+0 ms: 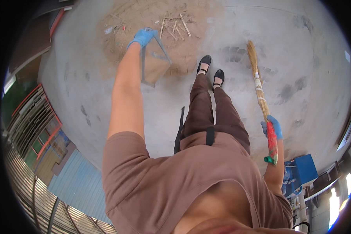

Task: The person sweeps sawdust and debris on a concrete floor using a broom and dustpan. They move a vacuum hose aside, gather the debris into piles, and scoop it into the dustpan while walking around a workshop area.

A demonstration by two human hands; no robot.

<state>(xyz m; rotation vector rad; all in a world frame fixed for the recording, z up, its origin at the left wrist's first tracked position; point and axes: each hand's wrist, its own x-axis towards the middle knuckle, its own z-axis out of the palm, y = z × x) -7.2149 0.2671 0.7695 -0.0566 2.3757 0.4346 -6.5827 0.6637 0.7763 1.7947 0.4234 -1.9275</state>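
Observation:
My left hand (143,37), in a blue glove, grips the top handle of a metal dustpan (155,64) that hangs tilted above the concrete floor, with sand in it. My right hand (274,126), also gloved in blue, is closed around the red-wrapped handle of a straw broom (257,76); its bristle end points away toward the floor to the right of my feet. My black shoes (210,68) stand just right of the dustpan.
A pile of sand with several wood sticks (175,25) lies on the floor beyond the dustpan. A blue box (305,167) sits at the lower right. Stacked metal frames and sheets (33,121) line the left side.

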